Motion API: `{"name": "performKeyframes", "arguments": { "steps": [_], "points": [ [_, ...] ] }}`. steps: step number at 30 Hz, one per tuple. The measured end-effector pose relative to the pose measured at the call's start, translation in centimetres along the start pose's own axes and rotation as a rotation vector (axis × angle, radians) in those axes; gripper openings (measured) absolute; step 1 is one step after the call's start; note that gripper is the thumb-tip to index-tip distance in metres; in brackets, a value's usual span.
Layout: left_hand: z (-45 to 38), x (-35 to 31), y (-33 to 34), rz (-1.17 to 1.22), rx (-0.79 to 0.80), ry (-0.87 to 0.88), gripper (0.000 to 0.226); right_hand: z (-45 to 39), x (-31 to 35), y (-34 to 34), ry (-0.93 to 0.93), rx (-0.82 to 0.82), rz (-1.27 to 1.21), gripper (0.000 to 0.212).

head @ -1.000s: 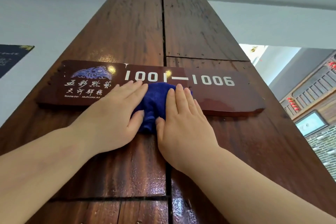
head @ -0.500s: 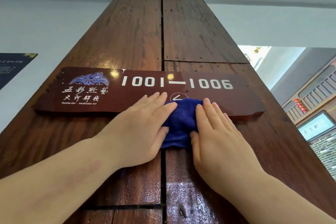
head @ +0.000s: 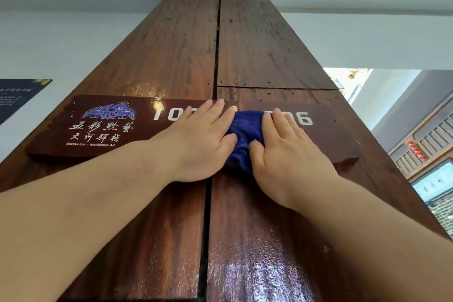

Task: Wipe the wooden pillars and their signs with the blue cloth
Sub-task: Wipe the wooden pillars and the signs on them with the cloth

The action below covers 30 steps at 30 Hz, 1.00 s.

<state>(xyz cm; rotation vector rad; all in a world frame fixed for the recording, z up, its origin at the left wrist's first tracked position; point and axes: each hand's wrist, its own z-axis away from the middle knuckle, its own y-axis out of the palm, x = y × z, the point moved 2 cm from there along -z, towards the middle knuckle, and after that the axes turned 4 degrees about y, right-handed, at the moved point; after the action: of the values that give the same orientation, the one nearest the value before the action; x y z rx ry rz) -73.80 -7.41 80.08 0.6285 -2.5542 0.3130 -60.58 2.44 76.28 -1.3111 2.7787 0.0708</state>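
A tall dark wooden pillar (head: 257, 51) rises to the ceiling in front of me. A glossy brown sign (head: 103, 127) with white numbers and a blue emblem is fixed across it. A bunched blue cloth (head: 245, 130) lies on the sign's middle, over the numbers. My left hand (head: 198, 140) presses flat on the cloth's left side. My right hand (head: 284, 147) presses flat on its right side. Both hands hold the cloth against the sign. Most of the cloth is hidden under the palms.
White wall and ceiling surround the pillar. A dark poster (head: 17, 95) hangs on the wall at left. At right are wooden lattice panels (head: 426, 140) with red ornaments and a screen (head: 434, 184). The pillar's lower face (head: 257, 265) shines wet.
Both hands and the cloth have slid right along the sign and then upward, from its lower edge onto the numbers.
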Motion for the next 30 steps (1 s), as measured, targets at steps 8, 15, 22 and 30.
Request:
{"name": "performKeyframes", "arguments": {
  "steps": [8, 15, 22, 30],
  "points": [
    [-5.8, -1.4, 0.1, -0.006, -0.049, -0.152, 0.062, -6.1, -2.7, 0.1, 0.063, 0.015, 0.035, 0.065],
    [-8.6, -5.9, 1.3, 0.041, -0.079, -0.111, 0.063, -5.1, -7.8, -1.0, 0.102, 0.026, 0.047, 0.064],
    [-7.6, -10.8, 2.2, 0.099, -0.165, 0.040, 0.061, -0.9, -10.5, -2.2, 0.126, -0.065, 0.005, 0.051],
    [-2.8, -12.1, 2.0, -0.048, -0.149, 0.218, 0.065, 5.9, -10.8, -2.4, 0.039, -0.052, 0.036, 0.070]
  ]
}}
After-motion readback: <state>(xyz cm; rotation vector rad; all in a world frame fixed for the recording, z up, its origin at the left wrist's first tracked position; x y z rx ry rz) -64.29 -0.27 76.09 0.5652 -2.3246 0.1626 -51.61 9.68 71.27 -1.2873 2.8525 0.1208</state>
